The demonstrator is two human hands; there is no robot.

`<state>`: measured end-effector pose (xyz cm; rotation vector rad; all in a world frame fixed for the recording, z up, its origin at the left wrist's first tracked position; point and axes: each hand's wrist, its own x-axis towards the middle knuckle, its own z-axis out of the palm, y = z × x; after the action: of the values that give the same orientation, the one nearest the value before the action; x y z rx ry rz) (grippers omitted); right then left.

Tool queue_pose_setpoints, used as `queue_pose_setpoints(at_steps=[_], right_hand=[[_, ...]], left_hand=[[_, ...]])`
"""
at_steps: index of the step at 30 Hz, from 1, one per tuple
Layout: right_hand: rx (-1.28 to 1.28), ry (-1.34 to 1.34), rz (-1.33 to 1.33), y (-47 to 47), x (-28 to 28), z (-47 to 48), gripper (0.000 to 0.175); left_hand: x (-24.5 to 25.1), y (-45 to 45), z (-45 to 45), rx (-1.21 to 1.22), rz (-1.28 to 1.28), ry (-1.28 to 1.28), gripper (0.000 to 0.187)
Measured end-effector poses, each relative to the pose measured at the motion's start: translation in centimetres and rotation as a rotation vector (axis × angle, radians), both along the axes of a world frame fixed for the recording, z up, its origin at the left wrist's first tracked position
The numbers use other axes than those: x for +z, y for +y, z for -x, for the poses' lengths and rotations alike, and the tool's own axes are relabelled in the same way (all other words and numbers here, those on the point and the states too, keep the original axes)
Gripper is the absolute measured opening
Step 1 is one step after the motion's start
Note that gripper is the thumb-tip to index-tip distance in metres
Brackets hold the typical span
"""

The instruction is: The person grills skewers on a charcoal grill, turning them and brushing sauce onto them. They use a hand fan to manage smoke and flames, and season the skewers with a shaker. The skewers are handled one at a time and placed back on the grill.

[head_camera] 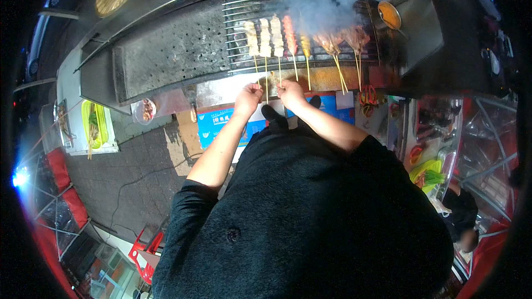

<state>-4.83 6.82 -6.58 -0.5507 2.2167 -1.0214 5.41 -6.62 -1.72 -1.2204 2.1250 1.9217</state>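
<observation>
Pale meat skewers lie on the wire rack point(232, 42) of a charcoal grill, their bamboo sticks pointing toward me. My left hand point(249, 99) pinches the stick end of the leftmost pale skewer point(252, 38). The stick of the middle pale skewer point(265, 39) runs down between my hands. My right hand point(291, 93) grips the stick of the third pale skewer point(277, 35). Beside it lie a red skewer point(290, 33) and a yellow-brown skewer point(306, 45). Farther right, darker spread meat pieces point(356, 39) rest on paired sticks, partly veiled by smoke point(332, 0).
Left of the rack is a perforated dark metal plate point(170, 45). A bowl of orange-brown seasoning point(389, 15) stands at the grill's right end. Red-handled scissors point(367, 95) hang in front. Green baskets point(102, 135) flank me. A person point(461, 211) is at lower right.
</observation>
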Motion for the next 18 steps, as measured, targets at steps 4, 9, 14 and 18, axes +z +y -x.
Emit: queue_pose_setpoints(at_steps=[4,9,14,18], right_hand=[[-0.071,-0.177,0.051,2.3,1.8,-0.2,0.038],[-0.084,-0.481,0.113,8.8,3.9,0.1,0.045],[0.000,-0.335,0.052,13.8,3.0,0.8,0.035],[-0.112,-0.342,0.081,15.3,4.0,-0.1,0.035]], left_hand=[[3.1,-0.8,-0.8,-0.033,0.188,-0.005,0.038],[12.5,-7.7,-0.5,0.093,0.429,0.190,0.028],[22.5,-29.6,3.3,0.212,1.364,0.306,0.027],[20.3,-47.1,4.6,0.323,0.823,-0.258,0.049]])
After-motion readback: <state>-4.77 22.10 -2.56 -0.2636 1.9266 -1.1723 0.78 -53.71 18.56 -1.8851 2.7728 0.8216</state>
